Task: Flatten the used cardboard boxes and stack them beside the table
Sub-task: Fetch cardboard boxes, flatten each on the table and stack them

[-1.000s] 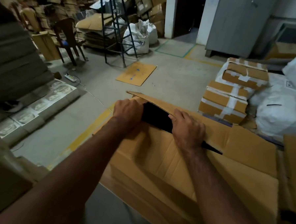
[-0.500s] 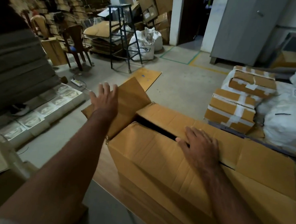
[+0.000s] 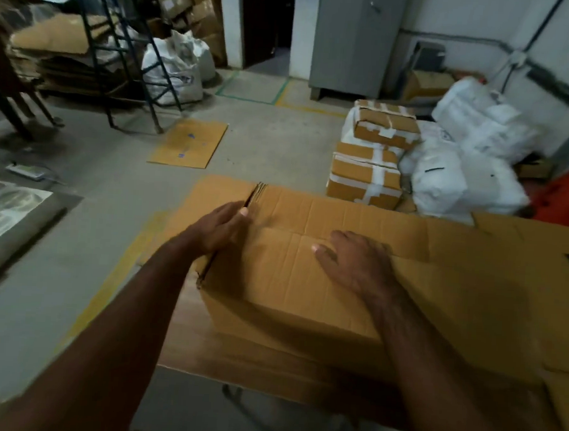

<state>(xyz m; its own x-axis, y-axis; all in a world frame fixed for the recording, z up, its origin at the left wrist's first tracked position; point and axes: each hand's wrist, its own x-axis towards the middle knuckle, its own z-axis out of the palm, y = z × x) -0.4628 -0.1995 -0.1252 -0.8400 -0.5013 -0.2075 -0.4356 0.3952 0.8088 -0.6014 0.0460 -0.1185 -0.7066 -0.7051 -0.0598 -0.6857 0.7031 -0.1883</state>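
Both open hands, left (image 3: 225, 227) and right (image 3: 353, 261), press the cardboard box (image 3: 289, 281) near taped boxes (image 3: 366, 176).

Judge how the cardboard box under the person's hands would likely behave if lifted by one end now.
The cardboard box looks empty and partly collapsed, so probably light for its size. Its creased panels and loose flaps would likely sag and swing rather than stay rigid. With the left hand and right hand only pressing flat, it may slide on the table.

Brown cardboard box (image 3: 289, 281), seemingly part-collapsed, on table (image 3: 236, 361).
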